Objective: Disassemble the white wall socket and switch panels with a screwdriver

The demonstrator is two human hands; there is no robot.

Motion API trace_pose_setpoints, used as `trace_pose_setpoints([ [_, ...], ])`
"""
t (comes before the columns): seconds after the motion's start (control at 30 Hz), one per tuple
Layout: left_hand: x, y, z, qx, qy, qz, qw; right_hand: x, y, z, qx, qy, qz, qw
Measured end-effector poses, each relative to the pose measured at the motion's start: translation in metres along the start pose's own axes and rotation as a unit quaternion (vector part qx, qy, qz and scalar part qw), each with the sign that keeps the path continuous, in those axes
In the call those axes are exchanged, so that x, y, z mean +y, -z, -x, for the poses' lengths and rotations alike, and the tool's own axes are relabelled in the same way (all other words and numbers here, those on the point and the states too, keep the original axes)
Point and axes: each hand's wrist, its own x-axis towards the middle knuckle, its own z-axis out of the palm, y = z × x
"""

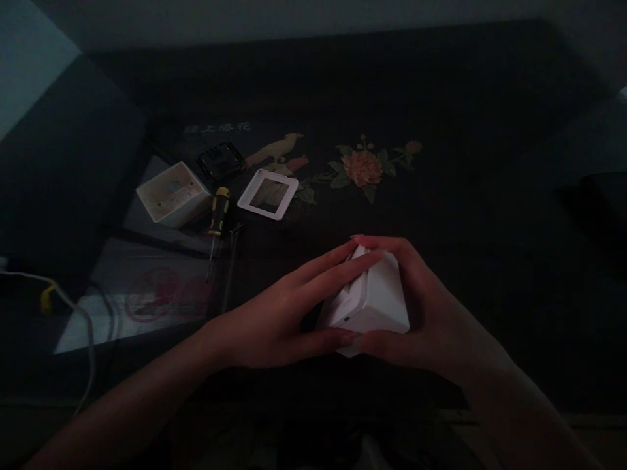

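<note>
Both hands grip a white plastic switch box (386,294), held tilted just over the dark tabletop. My left hand (289,307) wraps its cover side, with the fingers across the top and the thumb along the lower edge. From the other side, my right hand (426,294) closes round the box body, its thumb near the left thumb. A small dark notch shows in the cover's edge. The fingers and shade hide most of the cover's face.
Back left on the table (480,215) lie another white box (171,189), a black switch module (220,160), a white square frame (281,209) and a yellow-black screwdriver (220,209). Small screws (236,229) lie by the screwdriver. A white cable (91,339) runs along the left.
</note>
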Motion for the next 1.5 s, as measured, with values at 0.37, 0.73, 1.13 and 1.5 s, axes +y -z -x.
trace_pose_setpoints([
  [0.37,0.003,0.008,0.001,-0.016,0.007,-0.023,1.0,0.0,0.004,0.004,-0.006,0.058,0.12,0.991],
  [0.73,0.003,0.01,-0.001,0.0,0.019,-0.046,0.999,0.003,0.007,0.001,-0.039,0.054,0.081,0.995],
  [1.13,0.004,0.01,-0.001,0.022,0.031,-0.041,0.998,0.002,0.0,-0.003,0.02,0.062,0.015,0.998],
  [1.5,0.011,0.016,0.001,0.001,0.015,-0.092,0.996,0.004,-0.005,-0.006,0.021,0.069,0.004,0.997],
])
